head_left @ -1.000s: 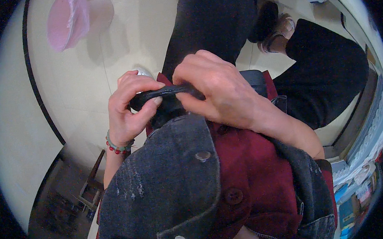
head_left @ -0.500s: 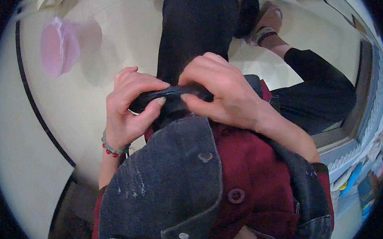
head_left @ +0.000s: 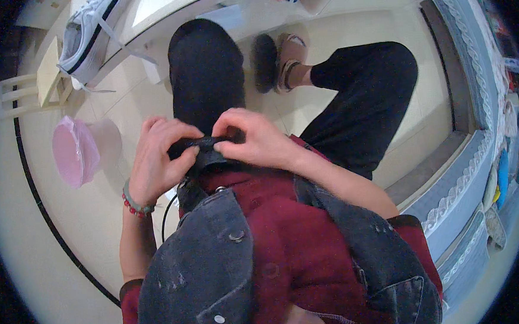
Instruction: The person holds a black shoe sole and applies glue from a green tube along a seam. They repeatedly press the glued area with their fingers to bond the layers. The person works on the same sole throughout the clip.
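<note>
Over my lap, my left hand (head_left: 162, 151) and my right hand (head_left: 251, 140) pinch a dark, narrow folded strip (head_left: 207, 144) between thumbs and fingers. The two hands sit close together, with a short stretch of the strip showing between the fingertips. Whether it is a strap or a cloth edge, I cannot tell. Just behind it lie the dark red shirt (head_left: 312, 242) and the dark grey denim vest (head_left: 201, 272) I wear. A thin black cord (head_left: 166, 218) hangs beside my left wrist, which carries a beaded bracelet (head_left: 135, 206).
A white lace-up sneaker (head_left: 90, 39) with a dark stripe rests on the white table (head_left: 173, 7) ahead. A pink-lined bin (head_left: 74, 151) stands on the floor to the left, near a pale stool (head_left: 52, 73). Light blue lace-edged fabric (head_left: 467, 161) hangs along the right.
My view has tilted up, bringing the table and the sneaker into sight. Both hands keep their pinch on the dark strip, and the gap between them has narrowed slightly.
</note>
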Demonstrator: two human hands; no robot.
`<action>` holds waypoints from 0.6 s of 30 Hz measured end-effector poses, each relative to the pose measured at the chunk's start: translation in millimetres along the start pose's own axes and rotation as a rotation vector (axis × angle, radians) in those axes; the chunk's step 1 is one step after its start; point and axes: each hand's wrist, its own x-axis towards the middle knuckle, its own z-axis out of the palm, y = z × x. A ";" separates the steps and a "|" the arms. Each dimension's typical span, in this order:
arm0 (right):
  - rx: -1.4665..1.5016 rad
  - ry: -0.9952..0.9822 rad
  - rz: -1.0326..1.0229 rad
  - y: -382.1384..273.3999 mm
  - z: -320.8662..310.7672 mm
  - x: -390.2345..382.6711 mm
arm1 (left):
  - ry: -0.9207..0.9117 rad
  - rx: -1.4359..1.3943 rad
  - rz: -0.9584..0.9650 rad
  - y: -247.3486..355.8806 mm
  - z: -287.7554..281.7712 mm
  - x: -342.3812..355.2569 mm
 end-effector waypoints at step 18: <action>0.076 -0.328 -0.153 -17.0 37.4 -1.4 | 0.268 0.085 -0.330 49.3 10.0 -96.2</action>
